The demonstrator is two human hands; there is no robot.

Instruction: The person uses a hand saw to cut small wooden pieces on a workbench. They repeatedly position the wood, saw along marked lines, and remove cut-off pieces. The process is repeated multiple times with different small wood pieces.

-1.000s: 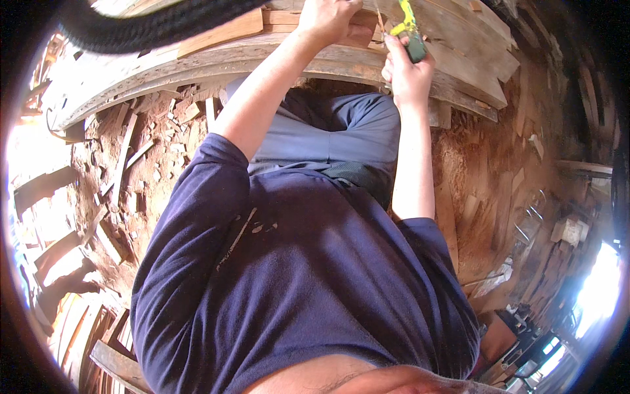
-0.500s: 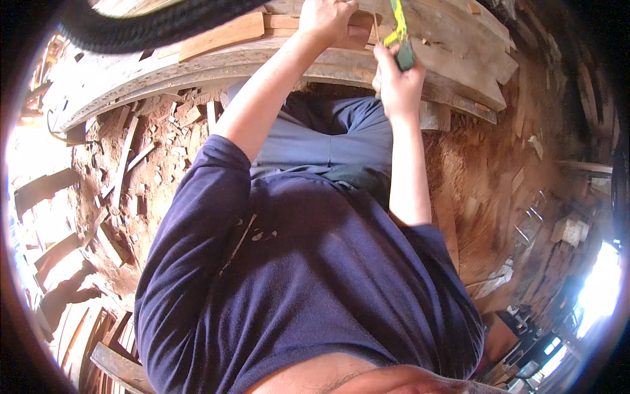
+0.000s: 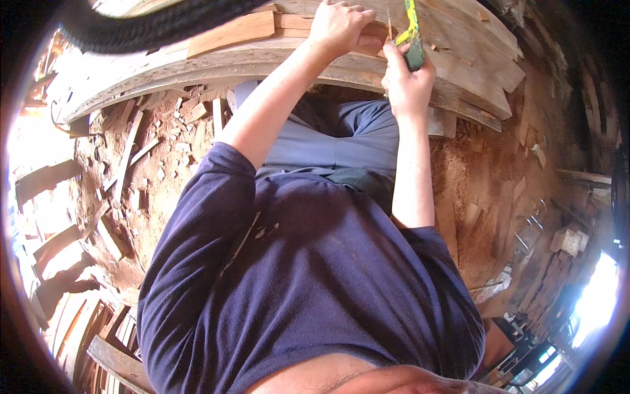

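My left hand [image 3: 338,29] is at the top of the view, fingers curled over a piece of wood [image 3: 371,37] on the plank stack [image 3: 469,75]. Just right of it my right hand [image 3: 407,82] is closed on the dark green grip of a yellow-framed hand tool [image 3: 412,23], which looks like a saw with a thin upright blade beside the wood. The blade's contact with the wood is too small to make out. A loose flat board [image 3: 230,36] lies on the stack to the left.
A black braided hose or strap [image 3: 125,36] arches across the upper left. My legs [image 3: 328,148] are below the stack. Wood offcuts [image 3: 131,151] and sawdust litter the ground at left; scrap timber [image 3: 111,354] lies lower left and mixed debris [image 3: 567,240] at right.
My right hand and tool shifted slightly left, then back to the right. My left hand has moved a little right on the wood, fingers still curled.
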